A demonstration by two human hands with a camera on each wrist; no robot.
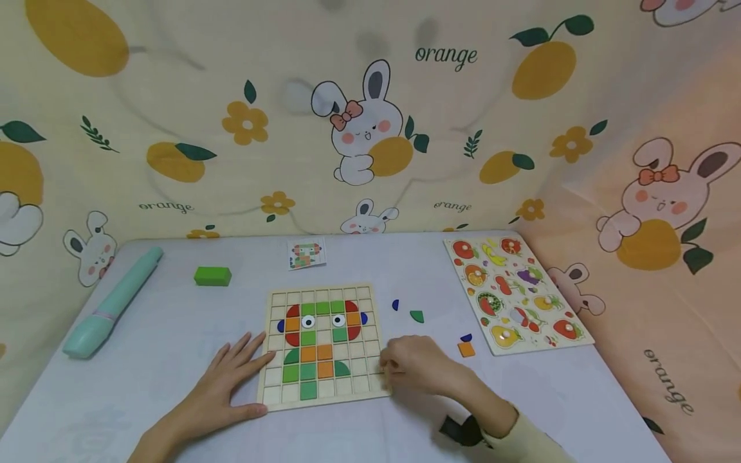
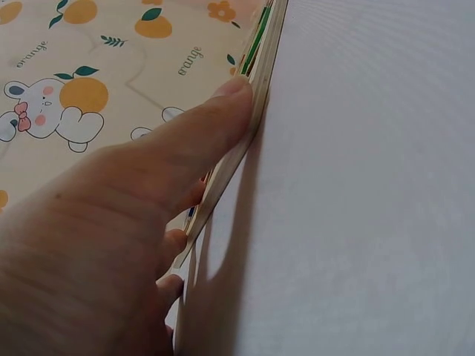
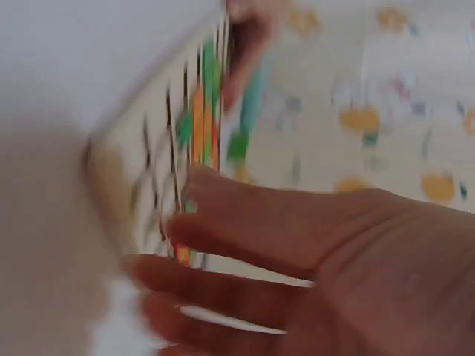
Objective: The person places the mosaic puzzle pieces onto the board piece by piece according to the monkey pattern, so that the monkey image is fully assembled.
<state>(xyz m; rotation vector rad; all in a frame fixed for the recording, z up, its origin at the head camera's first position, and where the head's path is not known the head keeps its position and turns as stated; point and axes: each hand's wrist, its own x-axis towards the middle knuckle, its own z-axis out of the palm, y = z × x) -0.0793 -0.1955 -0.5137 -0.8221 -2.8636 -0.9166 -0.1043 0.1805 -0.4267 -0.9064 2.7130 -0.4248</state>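
A wooden grid board point(image 1: 361, 382) lies mid-table, with red, orange, green and blue tiles and two eye tiles in its cells. My left hand point(image 1: 222, 386) has its fingers spread along the board's left side. In the left wrist view, the thumb point(image 2: 223, 111) rests against the board's edge point(image 2: 261, 96). At the board's right side is my right hand point(image 1: 419, 365), fingers bent in the head view. The blurred right wrist view shows the thumb point(image 3: 237, 215) and fingers fairly straight beside the board point(image 3: 122, 141), and no tile is visible between them.
Right of the board lie a blue half-round tile point(image 1: 395, 305), a green quarter-round tile point(image 1: 417, 316), another blue tile point(image 1: 466, 337) and an orange square point(image 1: 466, 349). Farther out are a fruit puzzle point(image 1: 469, 297), a picture card point(image 1: 307, 254), a green block point(image 1: 212, 276) and a long mint-green object point(image 1: 112, 308).
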